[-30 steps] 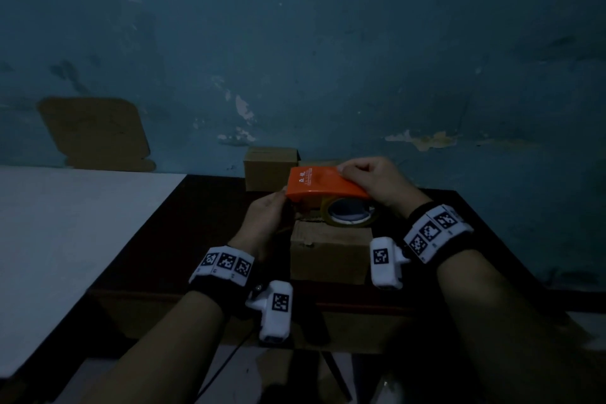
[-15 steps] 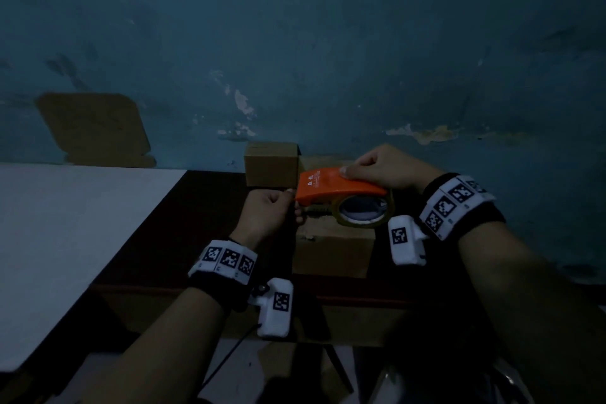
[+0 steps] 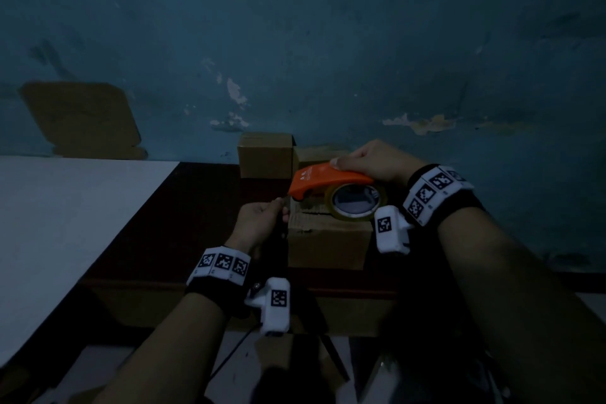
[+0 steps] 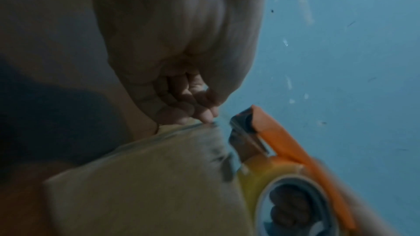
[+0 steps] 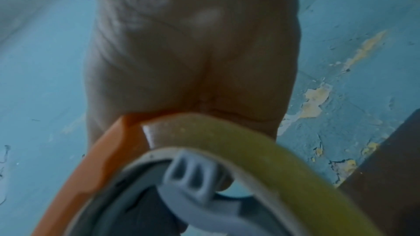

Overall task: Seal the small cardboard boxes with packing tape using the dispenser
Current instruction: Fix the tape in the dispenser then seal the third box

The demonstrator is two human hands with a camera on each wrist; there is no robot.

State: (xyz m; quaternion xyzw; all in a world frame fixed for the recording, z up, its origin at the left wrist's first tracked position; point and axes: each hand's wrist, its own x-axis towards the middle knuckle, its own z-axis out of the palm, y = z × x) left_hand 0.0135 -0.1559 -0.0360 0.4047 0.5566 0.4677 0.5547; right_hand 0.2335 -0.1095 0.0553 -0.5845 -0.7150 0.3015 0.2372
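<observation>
Small brown cardboard box (image 3: 328, 239) sits at the near edge of the dark wooden table (image 3: 183, 223), flaps shut on top. Right hand (image 3: 373, 162) wraps around the orange plastic tape dispenser (image 3: 324, 179), its yellowish tape roll (image 3: 355, 202) resting on the box top. Left hand (image 3: 259, 223) is at the box's left top edge, fingertips (image 4: 205, 117) curled and pinching there; what they pinch is too blurred to tell. Second small cardboard box (image 3: 265, 154) stands behind, against the blue wall (image 3: 328, 43).

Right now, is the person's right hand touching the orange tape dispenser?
Touching. The head view shows the right hand lying over the orange tape dispenser, its fingers curled onto the top; the right wrist view shows the palm against it.
</observation>
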